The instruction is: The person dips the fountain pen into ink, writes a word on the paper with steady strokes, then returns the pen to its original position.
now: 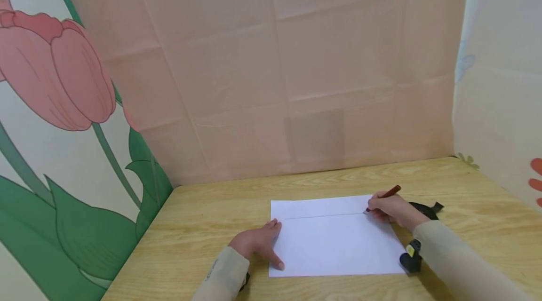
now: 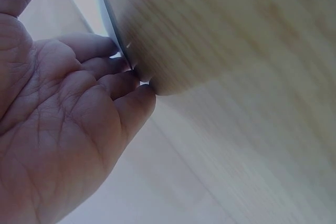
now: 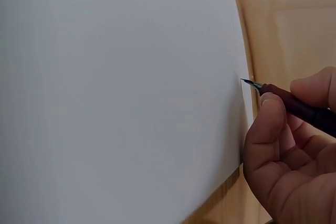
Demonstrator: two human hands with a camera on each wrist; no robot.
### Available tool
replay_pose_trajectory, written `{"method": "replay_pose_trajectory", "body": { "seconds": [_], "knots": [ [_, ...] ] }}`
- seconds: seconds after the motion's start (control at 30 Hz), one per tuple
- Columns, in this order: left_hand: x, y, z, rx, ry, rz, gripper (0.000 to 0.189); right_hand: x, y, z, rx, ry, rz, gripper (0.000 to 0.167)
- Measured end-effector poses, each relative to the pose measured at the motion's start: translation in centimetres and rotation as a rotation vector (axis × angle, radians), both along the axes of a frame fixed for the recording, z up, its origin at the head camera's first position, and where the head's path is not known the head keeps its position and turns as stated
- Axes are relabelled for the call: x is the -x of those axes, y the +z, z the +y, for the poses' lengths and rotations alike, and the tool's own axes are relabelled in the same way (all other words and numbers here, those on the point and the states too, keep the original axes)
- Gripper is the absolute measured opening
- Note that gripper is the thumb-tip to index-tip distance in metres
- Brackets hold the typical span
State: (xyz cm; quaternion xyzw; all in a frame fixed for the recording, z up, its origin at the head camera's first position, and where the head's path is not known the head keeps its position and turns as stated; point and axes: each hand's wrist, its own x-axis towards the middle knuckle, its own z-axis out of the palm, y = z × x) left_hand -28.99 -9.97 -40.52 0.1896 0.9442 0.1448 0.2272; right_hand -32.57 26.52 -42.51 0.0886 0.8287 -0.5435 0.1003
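A white sheet of paper lies on the wooden table, with a thin straight line drawn across its upper part. My right hand grips a dark red fountain pen between thumb and fingers. Its metal nib is at the paper near the right edge, where the drawn line ends. My left hand rests at the sheet's left edge, thumb spread onto the paper. In the left wrist view, the fingertips of that hand lie along the paper's edge against the tabletop.
The wooden table reaches back to a creased brownish-pink sheet hung behind it. On the left stands a wall panel with a large pink tulip. A black strap-like thing shows beyond my right wrist, and a small black device sits below it.
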Motion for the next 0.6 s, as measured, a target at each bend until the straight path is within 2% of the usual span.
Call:
{"method": "replay_pose_trajectory", "body": {
  "seconds": [0.37, 0.6],
  "knots": [
    [0.09, -0.12, -0.03, 0.010, -0.013, 0.004, 0.104, -0.03, -0.17, 0.07, -0.004, -0.007, 0.006, 0.016],
    [0.05, -0.08, -0.08, 0.000, -0.008, 0.005, 0.103, -0.20, -0.03, -0.02, 0.043, 0.016, 0.055, 0.019]
  ]
}}
